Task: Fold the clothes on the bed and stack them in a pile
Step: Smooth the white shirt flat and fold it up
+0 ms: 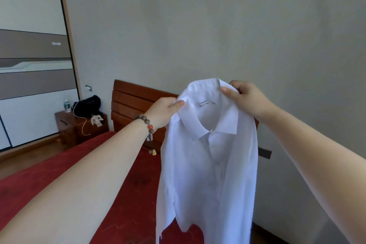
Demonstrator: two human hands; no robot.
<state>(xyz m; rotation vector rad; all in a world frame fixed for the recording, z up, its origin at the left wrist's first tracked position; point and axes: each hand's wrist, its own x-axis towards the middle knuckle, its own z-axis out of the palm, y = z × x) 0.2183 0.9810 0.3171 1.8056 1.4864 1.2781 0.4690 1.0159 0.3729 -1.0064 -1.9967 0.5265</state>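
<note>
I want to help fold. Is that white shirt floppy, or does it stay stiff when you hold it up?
Probably floppy: the white shirt hangs limp and creased below the left hand and right hand pinching its shoulders. It looks thin, so likely light. Only the collar seems to keep some shape.

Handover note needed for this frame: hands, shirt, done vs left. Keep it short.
Left hand: pinching the white shirt at its left shoulder, by the collar.
Right hand: gripping the other shoulder at the top of the collar.
Shirt: held up in the air over the red bed, front and collar facing the camera, hanging unfolded, hem not resting on the bed.
Done: shirt picked up. No folded pile in view.
Left: lay it flat on the bed, fold it, start or join the stack. Other clothes are not visible from here.
</note>
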